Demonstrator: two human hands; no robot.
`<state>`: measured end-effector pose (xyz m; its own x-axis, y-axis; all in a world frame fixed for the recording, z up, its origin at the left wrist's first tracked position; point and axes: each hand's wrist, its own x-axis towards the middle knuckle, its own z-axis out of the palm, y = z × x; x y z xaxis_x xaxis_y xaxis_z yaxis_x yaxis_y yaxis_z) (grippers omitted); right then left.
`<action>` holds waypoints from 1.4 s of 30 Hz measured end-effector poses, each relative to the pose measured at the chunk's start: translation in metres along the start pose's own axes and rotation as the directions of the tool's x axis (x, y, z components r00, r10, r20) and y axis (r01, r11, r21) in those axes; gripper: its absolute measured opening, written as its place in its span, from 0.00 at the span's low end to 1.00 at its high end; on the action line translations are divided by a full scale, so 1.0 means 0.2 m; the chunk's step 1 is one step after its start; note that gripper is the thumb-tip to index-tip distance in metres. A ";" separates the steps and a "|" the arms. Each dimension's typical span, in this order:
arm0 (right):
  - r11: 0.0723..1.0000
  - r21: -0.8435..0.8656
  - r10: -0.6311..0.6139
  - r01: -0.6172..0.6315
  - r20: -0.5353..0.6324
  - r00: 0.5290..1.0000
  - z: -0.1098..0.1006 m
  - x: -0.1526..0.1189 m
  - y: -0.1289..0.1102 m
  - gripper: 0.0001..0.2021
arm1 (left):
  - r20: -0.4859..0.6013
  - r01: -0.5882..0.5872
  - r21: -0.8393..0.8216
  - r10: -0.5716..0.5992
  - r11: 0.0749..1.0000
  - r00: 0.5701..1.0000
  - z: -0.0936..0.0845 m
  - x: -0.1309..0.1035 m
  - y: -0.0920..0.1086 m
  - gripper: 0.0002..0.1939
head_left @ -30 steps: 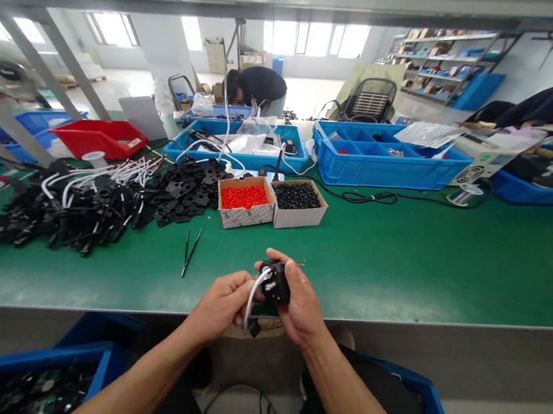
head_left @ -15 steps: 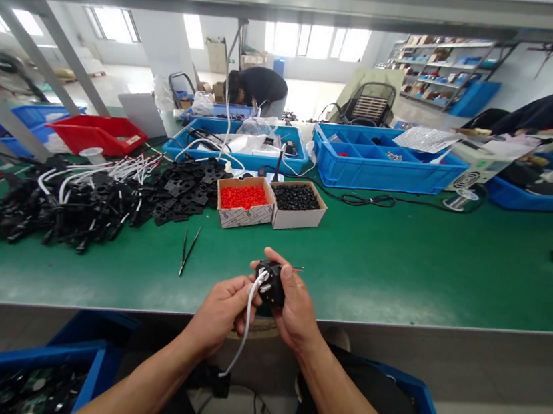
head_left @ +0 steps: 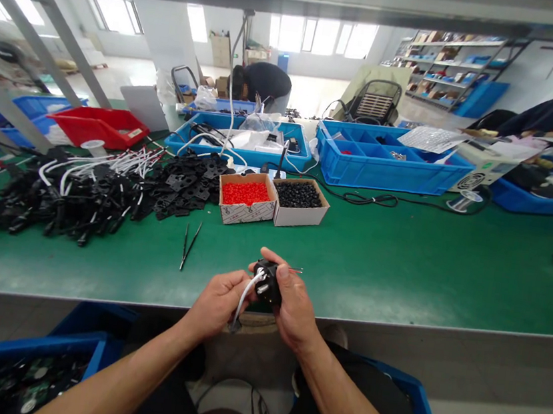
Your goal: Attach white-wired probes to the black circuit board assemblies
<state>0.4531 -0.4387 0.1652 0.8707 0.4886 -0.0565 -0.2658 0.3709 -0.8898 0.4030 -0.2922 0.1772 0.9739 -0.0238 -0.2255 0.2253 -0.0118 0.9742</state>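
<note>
Just over the bench's front edge, my right hand (head_left: pixel 297 307) grips a black plastic housing (head_left: pixel 271 286), with the thumb on its right side and fingers behind. A white cable (head_left: pixel 247 291) comes out of the housing's face and hangs down, ending in a small dark piece. Thin red and pale wire ends (head_left: pixel 295 270) stick out to the right, past my right thumb. My left hand (head_left: pixel 219 301) is closed, its fingertips against the housing's lower left side beside the cable. What lies between those fingertips is partly hidden. A pair of tweezers (head_left: pixel 189 247) lies left of the hands.
Two cardboard boxes hold red caps (head_left: pixel 245 194) and black caps (head_left: pixel 299 195). Black parts with white cables (head_left: pixel 80 200) and flat black plates (head_left: pixel 191 186) are heaped left. Blue bins (head_left: pixel 386 173), a red bin (head_left: pixel 97 128) and a solder spool (head_left: pixel 463 200) stand behind. A person (head_left: pixel 266 85) bends beyond.
The cable's hanging lower end has swung up and in below my hands, so less of it shows. The housing has tilted slightly; both hands keep nearly the same place. The view has shifted slightly.
</note>
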 end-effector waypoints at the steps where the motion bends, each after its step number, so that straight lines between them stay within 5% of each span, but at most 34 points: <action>1: 1.000 -0.019 0.006 -0.006 0.009 1.000 0.00 0.00 -0.01 0.31 | -0.001 -0.033 0.071 0.033 0.997 0.999 -0.02 0.01 0.00 0.24; 5: 0.992 -0.109 0.070 -0.064 0.050 0.996 0.00 -0.01 -0.05 0.34 | 0.082 -0.237 0.411 0.223 0.880 0.971 -0.11 0.05 0.01 0.22; 9: 0.968 -0.220 0.140 -0.121 0.074 0.987 -0.03 -0.01 -0.08 0.37 | 0.302 -0.450 0.657 0.337 0.605 0.892 -0.24 0.12 0.05 0.20; 13: 0.943 -0.290 0.197 -0.164 0.086 0.977 -0.04 0.00 -0.10 0.37 | 0.489 -0.597 0.735 0.357 0.322 0.796 -0.33 0.17 0.10 0.17; 20: 0.928 -0.338 0.196 -0.156 0.085 0.977 -0.04 0.00 -0.10 0.35 | 0.664 -0.698 0.716 0.300 0.008 0.685 -0.36 0.23 0.23 0.17; 26: 0.915 -0.357 0.228 -0.187 0.078 0.970 -0.05 0.01 -0.14 0.36 | 0.675 -0.707 0.707 0.309 -0.010 0.670 -0.36 0.22 0.28 0.17; 31: 0.923 -0.355 0.180 -0.145 0.068 0.981 -0.07 -0.01 -0.20 0.35 | 0.515 -0.555 0.830 0.309 0.053 0.799 -0.36 0.13 0.21 0.19; 34: 0.938 -0.318 0.155 -0.137 0.034 0.987 -0.09 -0.04 -0.25 0.35 | 0.386 -0.407 0.913 0.329 -0.006 0.862 -0.36 0.11 0.10 0.17; 38: 0.968 -0.221 0.119 -0.120 -0.016 0.993 -0.11 -0.14 -0.37 0.35 | 0.328 -0.347 0.938 0.373 -0.017 0.868 -0.37 0.17 -0.06 0.19; 42: 0.989 -0.145 0.008 -0.013 -0.040 0.999 -0.16 -0.37 -0.63 0.34 | 0.335 -0.389 0.921 0.465 0.022 0.819 -0.42 0.22 -0.16 0.18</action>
<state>0.4353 -0.5459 0.2674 0.8843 0.4597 -0.0813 -0.2146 0.2457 -0.9453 0.4404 -0.2086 0.1375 0.8941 -0.3598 0.2666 -0.3977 -0.9117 0.1035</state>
